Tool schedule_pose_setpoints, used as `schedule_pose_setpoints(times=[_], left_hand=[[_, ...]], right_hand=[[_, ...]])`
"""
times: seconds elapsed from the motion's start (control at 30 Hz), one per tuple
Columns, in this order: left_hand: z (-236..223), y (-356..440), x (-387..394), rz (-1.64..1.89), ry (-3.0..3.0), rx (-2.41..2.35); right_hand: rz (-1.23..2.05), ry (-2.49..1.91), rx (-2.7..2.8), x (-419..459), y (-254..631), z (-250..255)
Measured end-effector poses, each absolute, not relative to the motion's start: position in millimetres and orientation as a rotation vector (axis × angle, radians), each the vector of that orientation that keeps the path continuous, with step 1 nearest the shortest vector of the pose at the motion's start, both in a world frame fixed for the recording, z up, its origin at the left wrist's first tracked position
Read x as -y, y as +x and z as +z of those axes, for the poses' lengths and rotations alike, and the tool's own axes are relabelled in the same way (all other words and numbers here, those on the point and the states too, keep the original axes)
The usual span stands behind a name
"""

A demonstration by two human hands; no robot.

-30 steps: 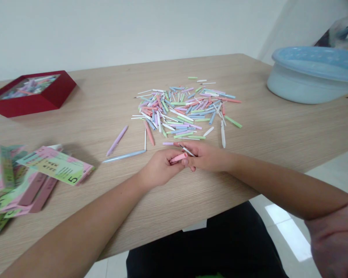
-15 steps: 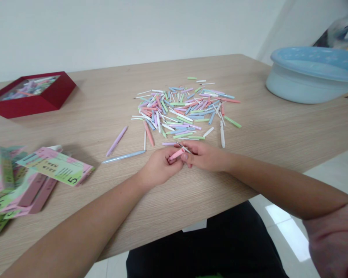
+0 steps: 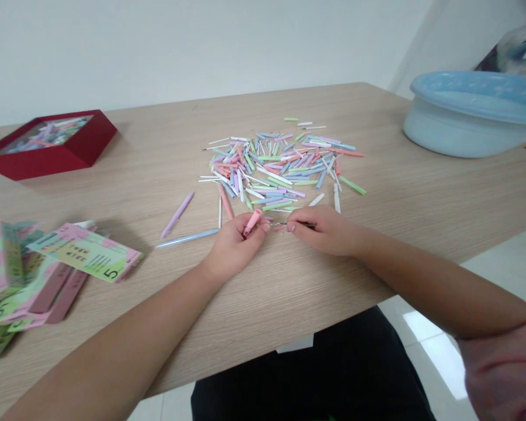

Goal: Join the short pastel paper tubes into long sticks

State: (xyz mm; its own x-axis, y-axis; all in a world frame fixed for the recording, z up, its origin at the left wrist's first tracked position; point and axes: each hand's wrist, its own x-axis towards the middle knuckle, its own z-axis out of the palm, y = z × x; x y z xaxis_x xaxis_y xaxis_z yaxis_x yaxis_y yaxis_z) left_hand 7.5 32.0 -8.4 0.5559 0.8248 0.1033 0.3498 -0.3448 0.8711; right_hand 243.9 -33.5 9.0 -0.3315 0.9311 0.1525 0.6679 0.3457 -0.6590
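My left hand (image 3: 236,240) is closed around a pink pen barrel (image 3: 254,218), its hollow end pointing up and away. Between finger and thumb, my right hand (image 3: 322,229) pinches a thin pen refill (image 3: 279,224). The refill's metal tip points left at the fingertips of my left hand; whether it touches them I cannot tell. Just beyond both hands spreads a pile of pen parts (image 3: 272,169) in pink, lilac, green, blue and white. To the left lie a lilac pen (image 3: 177,214), a blue pen (image 3: 187,238) and a white refill (image 3: 220,211).
A red box (image 3: 90,140) holding more pens stands at the far left. Printed pink-and-green cartons (image 3: 87,250) are heaped at the near left. A light blue basin (image 3: 460,126) sits at the right. The wooden table's front edge runs close below my hands.
My hands have drawn apart, the right one moving right with the refill. The pink barrel has tilted more upright in my left hand.
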Motion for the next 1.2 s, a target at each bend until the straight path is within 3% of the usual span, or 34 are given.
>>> schedule_pose_setpoints(times=[1.2], left_hand=[[-13.6, 6.8, -33.4, 0.657, 1.944, -0.907]], right_hand=[[0.557, -1.423, 2.292, 30.0, 252.2, 5.9]])
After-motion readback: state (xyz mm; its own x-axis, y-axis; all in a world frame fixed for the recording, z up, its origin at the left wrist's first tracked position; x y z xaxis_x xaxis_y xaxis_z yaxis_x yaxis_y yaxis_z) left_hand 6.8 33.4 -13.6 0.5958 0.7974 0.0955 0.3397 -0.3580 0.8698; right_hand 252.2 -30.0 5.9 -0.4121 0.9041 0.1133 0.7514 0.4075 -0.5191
